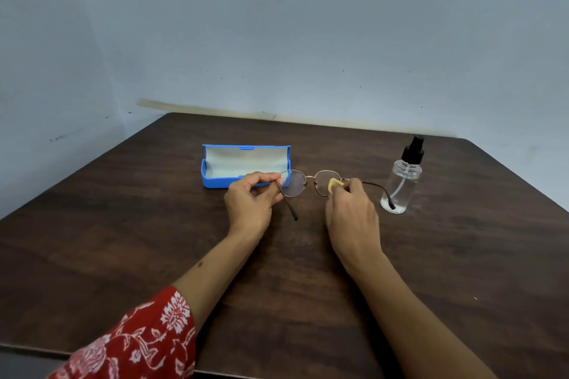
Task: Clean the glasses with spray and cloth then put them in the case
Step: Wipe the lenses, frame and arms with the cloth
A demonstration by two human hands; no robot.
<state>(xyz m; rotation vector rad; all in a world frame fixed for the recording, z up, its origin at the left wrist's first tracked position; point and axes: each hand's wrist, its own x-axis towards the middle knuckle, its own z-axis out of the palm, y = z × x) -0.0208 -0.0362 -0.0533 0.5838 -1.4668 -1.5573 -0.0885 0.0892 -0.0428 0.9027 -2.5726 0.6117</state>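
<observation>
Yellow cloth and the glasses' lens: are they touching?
Touching. The head view shows the right hand pressing the yellow cloth onto the lens of the glasses, with no gap.

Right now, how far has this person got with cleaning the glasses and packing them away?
Midway. The blue case already lies open, and the spray bottle stands on the table, untouched now; whether spraying happened cannot be told. In hand: the left hand pinches the glasses at one temple while the right hand rubs a yellow cloth on a lens. Left: finish wiping, place them in the case.
</observation>
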